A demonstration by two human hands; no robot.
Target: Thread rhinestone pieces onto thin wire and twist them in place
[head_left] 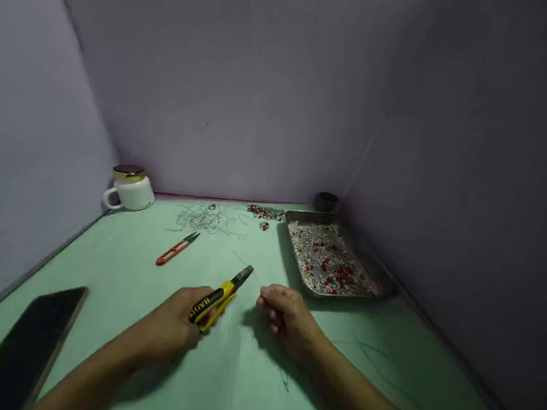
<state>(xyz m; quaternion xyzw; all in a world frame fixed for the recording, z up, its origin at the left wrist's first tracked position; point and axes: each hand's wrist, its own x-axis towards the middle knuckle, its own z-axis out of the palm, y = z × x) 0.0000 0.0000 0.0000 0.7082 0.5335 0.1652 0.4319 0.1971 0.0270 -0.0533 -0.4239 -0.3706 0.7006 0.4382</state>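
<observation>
Plain lilac-grey walls (pixel 248 94) close in on three sides of a pale green tabletop (pixel 121 245). At the near side, the left hand (pixel 174 326) has its fingers wrapped around yellow-and-black pliers (pixel 213 301), their tip angled up and away to the right. The right hand (pixel 289 318) pinches a thin wire (pixel 257 279) between thumb and curled fingers; the wire slants up leftward from there, past the pliers' tip, over the middle of the table. I cannot tell whether the pliers grip it. Beyond lie red-handled snips (pixel 171 255), a loose tangle of wire (pixel 206 218) and a small heap of red and clear beadwork (pixel 266 213). To the right, a metal tray (pixel 345 296) holds white and red beads (pixel 318 251), a dark bowl (pixel 325 203) behind it. A lidded white mug (pixel 136 194) stands at the far left; a dark flat slab like a phone (pixel 25 350) lies nearer.
</observation>
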